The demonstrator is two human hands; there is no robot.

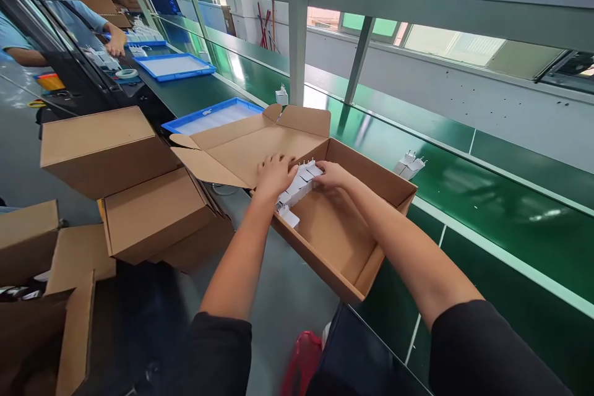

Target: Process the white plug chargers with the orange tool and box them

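Note:
An open cardboard box (338,232) is tilted in front of me, its lid folded back to the far left. Along its left inner side runs a row of several white plug-in power adapters (299,187), pins up. My left hand (275,176) is closed against the near left side of that row, partly over the box wall. At the row's far end my right hand (333,174) grips the adapters, fingers bent round them; some fingertips are hidden. One more white adapter (288,216) sits at the near end of the row. The box's brown bottom shows to the right.
White adapters (410,164) stand on the green conveyor belt (505,198) to the right, another (281,95) farther back. Blue-rimmed trays (174,67) lie beyond the box. Cardboard boxes (153,210) are stacked at left. A metal post (298,31) rises behind. A co-worker's hand (116,40) is far left.

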